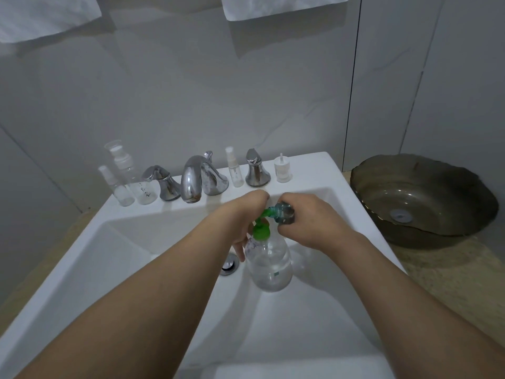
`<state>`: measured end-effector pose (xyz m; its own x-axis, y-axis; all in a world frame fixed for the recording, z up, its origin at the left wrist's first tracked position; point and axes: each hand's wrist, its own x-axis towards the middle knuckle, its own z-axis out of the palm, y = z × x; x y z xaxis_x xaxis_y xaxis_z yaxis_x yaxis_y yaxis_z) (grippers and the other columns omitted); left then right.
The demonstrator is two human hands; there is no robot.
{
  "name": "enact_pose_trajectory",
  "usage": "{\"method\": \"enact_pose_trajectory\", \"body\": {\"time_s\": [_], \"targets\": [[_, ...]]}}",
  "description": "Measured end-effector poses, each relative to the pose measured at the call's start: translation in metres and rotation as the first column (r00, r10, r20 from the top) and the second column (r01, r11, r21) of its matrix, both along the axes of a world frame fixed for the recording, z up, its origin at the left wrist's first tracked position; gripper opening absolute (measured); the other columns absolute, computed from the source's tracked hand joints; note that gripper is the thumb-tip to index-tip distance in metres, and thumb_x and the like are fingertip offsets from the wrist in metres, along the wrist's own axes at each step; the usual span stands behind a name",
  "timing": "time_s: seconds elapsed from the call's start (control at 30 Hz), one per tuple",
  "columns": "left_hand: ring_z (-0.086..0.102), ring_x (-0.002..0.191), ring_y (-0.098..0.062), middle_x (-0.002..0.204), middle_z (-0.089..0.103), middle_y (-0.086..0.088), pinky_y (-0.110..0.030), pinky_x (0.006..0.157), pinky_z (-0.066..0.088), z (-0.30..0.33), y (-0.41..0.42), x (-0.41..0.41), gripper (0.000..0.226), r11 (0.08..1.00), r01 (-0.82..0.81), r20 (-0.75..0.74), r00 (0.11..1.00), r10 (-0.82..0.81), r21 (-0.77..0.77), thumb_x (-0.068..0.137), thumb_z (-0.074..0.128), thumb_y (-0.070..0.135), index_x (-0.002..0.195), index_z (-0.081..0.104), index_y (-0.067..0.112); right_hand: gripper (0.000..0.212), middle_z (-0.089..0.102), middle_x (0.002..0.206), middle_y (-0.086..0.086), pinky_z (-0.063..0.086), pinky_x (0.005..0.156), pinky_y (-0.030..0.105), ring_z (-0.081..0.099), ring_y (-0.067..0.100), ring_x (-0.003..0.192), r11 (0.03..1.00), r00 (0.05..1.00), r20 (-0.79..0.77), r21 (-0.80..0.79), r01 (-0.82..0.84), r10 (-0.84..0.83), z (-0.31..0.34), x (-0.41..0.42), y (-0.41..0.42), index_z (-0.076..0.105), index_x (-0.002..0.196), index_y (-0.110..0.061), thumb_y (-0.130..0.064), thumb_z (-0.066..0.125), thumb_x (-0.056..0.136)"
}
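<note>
Head view: both bare forearms reach out over a white sink [131, 242]. The left hand [247, 214] grips a clear bottle [270, 266] near its neck, with fingers running down the bottle's far side (the thumb is hidden). The bottle stands roughly upright inside the basin, just right of the metal drain plug [229, 265], and whether its base touches the sink floor I cannot tell. A green top [261, 232], shaped like a funnel, sits on its mouth.

The right hand [311, 217] is closed around a small dark bottle [285, 213], tipped on its side with its teal neck pointing left and down towards the green top. A green streak joins the two.

On the sink's back ledge a chrome faucet [191, 181] stands between two chrome handles [161, 184] [255, 170]. Three empty clear spray bottles are there: two [123, 187] at the left end and one [235, 170] between the faucet and the right handle. A white pump cap [282, 170] stands at the right end.

A brown glass basin [478, 203] sits on the counter to the right, well apart from the hands. Two white towels [281, 6] hang on the wall above.
</note>
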<state>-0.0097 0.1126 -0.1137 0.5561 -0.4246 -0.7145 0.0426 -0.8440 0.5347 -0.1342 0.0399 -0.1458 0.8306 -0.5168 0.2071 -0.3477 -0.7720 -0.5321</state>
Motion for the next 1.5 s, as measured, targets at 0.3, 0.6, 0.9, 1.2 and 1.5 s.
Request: {"method": "enact_pose_trajectory", "body": {"time_s": [0.3, 0.6, 0.9, 1.2, 1.5], "targets": [[0.052, 0.115, -0.057, 0.125, 0.056, -0.023, -0.064, 0.059, 0.055, 0.009, 0.001, -0.012, 0.056, 0.999, 0.029, 0.088, 0.996, -0.033, 0.04, 0.1, 0.029, 0.041, 0.132, 0.053, 0.001, 0.017, 0.058, 0.084, -0.004, 0.036, 0.058, 0.029, 0.055, 0.021, 0.079, 1.0, 1.0, -0.007, 0.005, 0.017, -0.017, -0.001, 0.0, 0.0, 0.056, 0.088, -0.022, -0.022, 0.067, 0.075], [0.053, 0.121, -0.038, 0.14, 0.05, -0.029, -0.04, 0.1, 0.043, -0.003, -0.002, -0.017, 0.04, 0.991, 0.087, 0.322, 0.945, -0.051, -0.098, 0.107, 0.027, 0.003, 0.14, 0.045, -0.011, 0.014, 0.058, 0.079, -0.003, 0.046, 0.061, 0.031, 0.058, 0.019, 0.074, 0.992, 0.993, -0.114, 0.126, 0.0, 0.014, -0.006, 0.001, -0.001, 0.059, 0.082, -0.019, -0.02, 0.069, 0.073], [0.047, 0.099, -0.032, 0.119, 0.053, -0.021, -0.046, 0.099, 0.045, -0.003, 0.001, -0.019, 0.035, 0.994, 0.052, 0.28, 0.96, -0.023, -0.096, 0.108, 0.021, 0.023, 0.113, 0.05, 0.005, 0.015, 0.056, 0.077, -0.002, 0.039, 0.055, 0.027, 0.056, 0.018, 0.069, 0.984, 0.991, -0.13, 0.176, -0.011, 0.035, -0.006, 0.003, -0.003, 0.054, 0.075, -0.02, -0.019, 0.069, 0.072], [0.034, 0.139, -0.053, 0.143, 0.048, -0.022, -0.082, 0.096, 0.032, 0.004, 0.005, -0.001, 0.114, 0.994, -0.081, -0.036, 0.996, 0.079, -0.079, 0.077, 0.013, 0.093, 0.143, 0.048, 0.007, 0.015, 0.055, 0.076, -0.01, 0.039, 0.056, 0.026, 0.057, 0.016, 0.074, 0.997, 1.0, -0.013, 0.076, -0.002, 0.003, 0.001, 0.0, 0.0, 0.057, 0.084, -0.021, -0.021, 0.068, 0.074], [0.029, 0.143, -0.049, 0.129, 0.056, -0.015, -0.083, 0.105, 0.014, 0.01, 0.006, -0.001, 0.108, 0.974, -0.182, -0.15, 0.975, 0.162, -0.136, 0.081, 0.014, 0.091, 0.141, 0.049, 0.008, 0.016, 0.058, 0.082, -0.005, 0.046, 0.063, 0.03, 0.058, 0.017, 0.076, 0.998, 1.0, -0.016, 0.057, -0.004, 0.005, 0.002, -0.001, 0.0, 0.06, 0.087, -0.019, -0.023, 0.068, 0.075]]}}
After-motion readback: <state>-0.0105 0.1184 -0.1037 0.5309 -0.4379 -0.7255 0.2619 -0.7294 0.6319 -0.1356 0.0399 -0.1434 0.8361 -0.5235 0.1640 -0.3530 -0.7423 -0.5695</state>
